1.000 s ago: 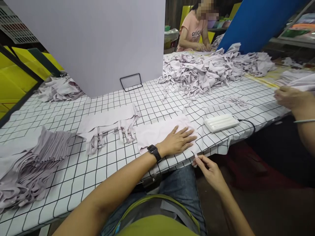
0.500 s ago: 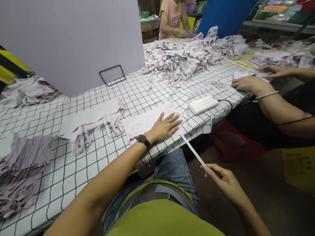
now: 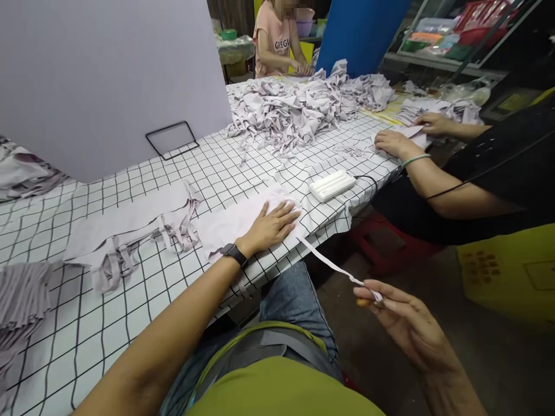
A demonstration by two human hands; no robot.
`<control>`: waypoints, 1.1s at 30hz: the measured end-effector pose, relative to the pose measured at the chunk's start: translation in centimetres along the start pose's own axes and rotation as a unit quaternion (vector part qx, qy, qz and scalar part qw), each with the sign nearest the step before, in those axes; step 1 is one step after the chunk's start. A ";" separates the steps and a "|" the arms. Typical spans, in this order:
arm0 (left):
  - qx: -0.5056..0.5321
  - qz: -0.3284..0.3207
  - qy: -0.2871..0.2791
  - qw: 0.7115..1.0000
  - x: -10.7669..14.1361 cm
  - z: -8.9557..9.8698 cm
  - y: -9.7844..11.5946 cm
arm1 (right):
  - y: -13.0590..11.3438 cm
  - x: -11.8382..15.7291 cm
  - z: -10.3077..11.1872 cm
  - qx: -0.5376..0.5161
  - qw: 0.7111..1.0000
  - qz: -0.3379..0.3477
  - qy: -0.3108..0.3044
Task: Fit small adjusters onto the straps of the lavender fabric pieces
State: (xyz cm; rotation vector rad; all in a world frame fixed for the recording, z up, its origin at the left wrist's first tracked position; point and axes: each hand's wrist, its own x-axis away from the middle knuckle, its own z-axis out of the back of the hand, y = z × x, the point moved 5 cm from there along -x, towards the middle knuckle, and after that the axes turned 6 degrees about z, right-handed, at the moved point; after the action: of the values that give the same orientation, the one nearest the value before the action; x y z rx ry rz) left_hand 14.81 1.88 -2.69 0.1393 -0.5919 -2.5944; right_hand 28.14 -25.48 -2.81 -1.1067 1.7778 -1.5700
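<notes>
My left hand [image 3: 271,225] lies flat on a pale pink fabric piece [image 3: 229,222] near the table's front edge, fingers spread. From the piece's right end, a narrow fabric strap [image 3: 323,256] runs over the edge towards me. My right hand [image 3: 403,315] pinches the strap's free end between thumb and fingers, out in front of the table. The strap hangs slightly slack, with a small knot or twist close to my fingertips. Left of my left hand lies another pale piece [image 3: 125,216] with looped straps along its near side.
A gridded cloth covers the table [image 3: 243,167]. A white box with a cable [image 3: 332,185] sits right of my left hand. A fabric heap [image 3: 295,107], an upright board [image 3: 108,75] and pleated stacks [image 3: 23,300] stand around. Co-workers' hands [image 3: 396,143] handle fabric at the right.
My right hand has turned and its grip on the strap has shifted; the strap has gone from taut to slack, with a knot or twist showing. The view has swung right.
</notes>
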 end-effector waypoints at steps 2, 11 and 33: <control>0.037 0.003 0.040 0.999 0.5 0.7 0.1 | -0.5 -1.5 -1.3 0.025 0.999 0.008 -0.025; 0.095 0.134 0.213 0.963 6.3 3.0 -3.0 | -1.6 -8.2 -6.7 0.192 0.974 0.054 -0.107; 0.158 0.150 0.168 0.961 1.2 2.2 -2.9 | 0.7 -15.6 -13.4 0.125 0.987 -0.089 -0.046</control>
State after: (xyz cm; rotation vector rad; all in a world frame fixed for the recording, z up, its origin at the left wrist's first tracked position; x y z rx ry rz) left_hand 12.04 4.45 -1.96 0.5384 -0.8219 -2.1057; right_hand 25.36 -5.04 -3.01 -1.2180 1.4076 -1.7591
